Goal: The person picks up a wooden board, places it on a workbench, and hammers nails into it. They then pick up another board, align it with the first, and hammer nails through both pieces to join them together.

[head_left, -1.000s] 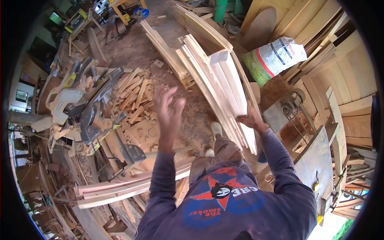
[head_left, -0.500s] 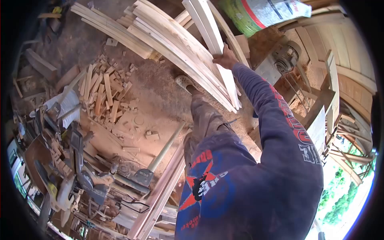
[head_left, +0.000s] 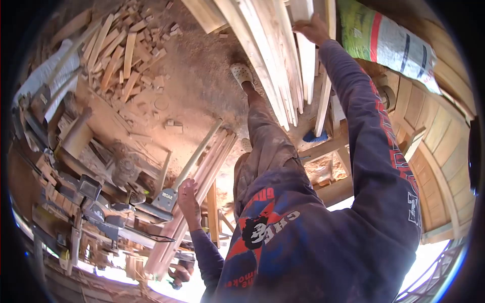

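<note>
"Right hand: position and state?"

"My right hand [head_left: 314, 30] is at 1 o'clock, arm stretched out. Fingers closed over a pale board [head_left: 306, 65]: a grip, seen near the top edge of my view."

"And where does that board lie?"

"Between 12 and 1 o'clock, lengthwise, along the right side of a bundle of long boards [head_left: 262, 55]. Near ends of the bundle are staggered and point roughly towards 6; far ends run out of view."

"Left hand?"

"My left hand [head_left: 188, 199] is between 7 and 8 o'clock, fingers loosely open. It overlaps some reddish planks [head_left: 212, 161] in my line of sight; whether it touches them, I cannot tell."

"Surroundings?"

"One shoe [head_left: 241, 74] at 12, on the dusty floor [head_left: 197, 65], just left of the bundle. Sack [head_left: 384, 38], green and white with a red band, near 2. Heap of short wood pieces [head_left: 129, 53] at 10. Tools [head_left: 103, 217] around 8, too jumbled to separate."
</note>
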`<action>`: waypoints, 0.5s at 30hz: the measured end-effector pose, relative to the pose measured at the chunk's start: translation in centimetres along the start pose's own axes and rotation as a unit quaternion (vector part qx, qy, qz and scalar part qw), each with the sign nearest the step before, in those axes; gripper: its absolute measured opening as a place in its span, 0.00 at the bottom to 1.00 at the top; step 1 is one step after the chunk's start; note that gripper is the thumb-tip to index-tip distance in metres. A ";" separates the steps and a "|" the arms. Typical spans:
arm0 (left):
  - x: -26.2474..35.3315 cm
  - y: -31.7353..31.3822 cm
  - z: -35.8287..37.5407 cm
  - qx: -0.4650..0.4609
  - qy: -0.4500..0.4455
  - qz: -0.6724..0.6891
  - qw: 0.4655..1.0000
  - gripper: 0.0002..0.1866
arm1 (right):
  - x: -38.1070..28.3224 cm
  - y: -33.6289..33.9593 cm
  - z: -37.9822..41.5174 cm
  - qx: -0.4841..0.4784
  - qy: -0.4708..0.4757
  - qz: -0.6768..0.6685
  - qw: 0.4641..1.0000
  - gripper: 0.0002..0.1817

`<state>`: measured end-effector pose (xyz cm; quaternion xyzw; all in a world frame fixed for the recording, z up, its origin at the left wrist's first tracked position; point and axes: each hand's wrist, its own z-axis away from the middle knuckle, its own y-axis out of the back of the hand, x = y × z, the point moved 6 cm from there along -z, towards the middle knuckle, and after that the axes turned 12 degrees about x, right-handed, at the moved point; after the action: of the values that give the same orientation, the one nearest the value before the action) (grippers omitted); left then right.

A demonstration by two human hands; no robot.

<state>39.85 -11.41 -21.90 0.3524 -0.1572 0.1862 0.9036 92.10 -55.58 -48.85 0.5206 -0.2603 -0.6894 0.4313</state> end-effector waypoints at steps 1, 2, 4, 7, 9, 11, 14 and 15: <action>-1.7 -0.1 0.2 -0.008 0.021 -0.033 0.999 0.17 | 0.4 -0.5 -1.0 -0.008 0.009 0.006 1.000 0.22; -2.9 -0.2 0.6 -0.018 0.041 -0.065 0.997 0.17 | -0.8 -0.7 -1.8 -0.016 0.018 0.011 1.000 0.24; -6.0 0.3 2.2 -0.030 0.097 -0.134 0.986 0.18 | -0.3 -1.1 -2.9 0.025 -0.049 0.030 0.998 0.35; -12.1 1.9 4.7 -0.046 0.137 -0.178 0.973 0.19 | 1.1 -2.4 -4.1 0.028 -0.102 -0.032 0.994 0.37; -13.2 2.4 6.5 -0.043 0.165 -0.175 0.970 0.19 | 2.4 -3.3 -6.1 -0.010 -0.061 -0.019 0.998 0.32; -13.5 2.3 7.5 -0.048 0.187 -0.170 0.966 0.19 | 1.6 -3.3 -7.2 -0.031 -0.042 0.009 0.999 0.31; -13.7 1.4 7.3 -0.046 0.214 -0.168 0.961 0.19 | 2.6 -2.7 -8.5 -0.134 -0.171 0.083 0.973 0.36; -13.7 1.0 6.8 -0.050 0.212 -0.149 0.965 0.20 | 2.2 -3.3 -7.8 -0.228 -0.187 0.012 0.955 0.29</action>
<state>26.29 -18.51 -22.20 0.2792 0.0832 0.1114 0.9501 98.21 -55.20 -55.10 0.2670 -0.1782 -0.8102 0.4904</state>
